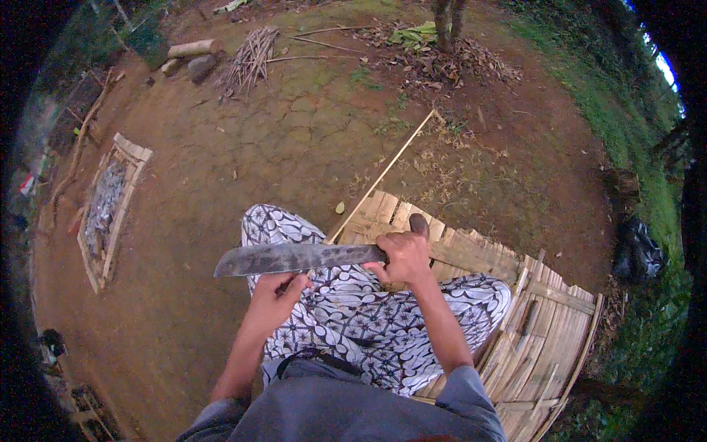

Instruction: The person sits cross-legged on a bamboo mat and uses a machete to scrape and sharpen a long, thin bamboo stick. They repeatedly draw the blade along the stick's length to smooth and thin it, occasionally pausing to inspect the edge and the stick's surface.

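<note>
My right hand (405, 254) is wrapped round the dark handle of a machete (298, 259). Its broad, stained blade points left, level across my lap. Just below the blade, my left hand (280, 291) is closed, thumb against fingers. A long thin bamboo strip (383, 173) slants from the ground ahead down behind the blade, in line with my left fingers, which pinch its near end. The blade hides part of that grip. Under both hands lie my patterned black-and-white trousers (346, 302).
I sit on a slatted bamboo platform (545, 317) reaching out to the right. On the bare earth stand a framed bed of ash (107, 202) at left, a stick pile (250, 62) and a log (195, 48). A tree trunk (448, 29) rises ahead; a black bag (639, 250) lies far right.
</note>
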Action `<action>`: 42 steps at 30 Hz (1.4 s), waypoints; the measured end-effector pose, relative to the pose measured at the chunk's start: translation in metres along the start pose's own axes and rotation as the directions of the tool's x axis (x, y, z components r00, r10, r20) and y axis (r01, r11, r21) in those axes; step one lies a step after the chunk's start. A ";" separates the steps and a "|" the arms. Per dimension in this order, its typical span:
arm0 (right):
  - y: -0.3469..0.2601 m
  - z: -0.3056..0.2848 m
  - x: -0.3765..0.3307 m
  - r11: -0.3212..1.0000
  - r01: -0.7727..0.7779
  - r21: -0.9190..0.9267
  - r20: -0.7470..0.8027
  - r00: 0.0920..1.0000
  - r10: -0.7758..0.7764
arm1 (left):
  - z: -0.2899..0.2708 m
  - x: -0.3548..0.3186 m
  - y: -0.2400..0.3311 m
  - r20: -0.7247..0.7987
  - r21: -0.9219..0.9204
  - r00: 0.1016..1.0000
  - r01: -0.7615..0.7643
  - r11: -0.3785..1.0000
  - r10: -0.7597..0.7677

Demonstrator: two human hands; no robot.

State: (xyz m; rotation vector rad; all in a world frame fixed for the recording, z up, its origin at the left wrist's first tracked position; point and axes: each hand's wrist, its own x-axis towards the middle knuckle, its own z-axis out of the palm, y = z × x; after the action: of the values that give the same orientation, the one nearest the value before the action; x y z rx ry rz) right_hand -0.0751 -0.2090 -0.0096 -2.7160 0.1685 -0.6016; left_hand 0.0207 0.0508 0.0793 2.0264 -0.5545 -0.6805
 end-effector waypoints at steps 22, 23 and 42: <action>0.060 0.006 0.008 0.958 -0.285 -0.005 -0.201 0.939 0.278 | -0.007 0.000 0.006 0.013 -0.229 0.991 0.132 0.964 -0.133; 0.052 0.004 0.017 0.964 -0.262 0.037 -0.210 0.941 0.264 | -0.007 0.010 0.008 0.024 -0.237 0.995 0.097 0.967 -0.094; 0.049 -0.005 0.014 0.994 -0.094 -0.062 -0.076 0.993 0.089 | 0.016 -0.002 0.001 0.107 0.029 0.992 0.069 0.997 -0.072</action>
State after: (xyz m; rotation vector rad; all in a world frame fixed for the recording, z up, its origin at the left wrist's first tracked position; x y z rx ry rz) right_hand -0.0663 -0.2586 -0.0172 -2.7326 0.3344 -0.6799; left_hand 0.0084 0.0415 0.0736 2.0494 -0.5590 -0.8338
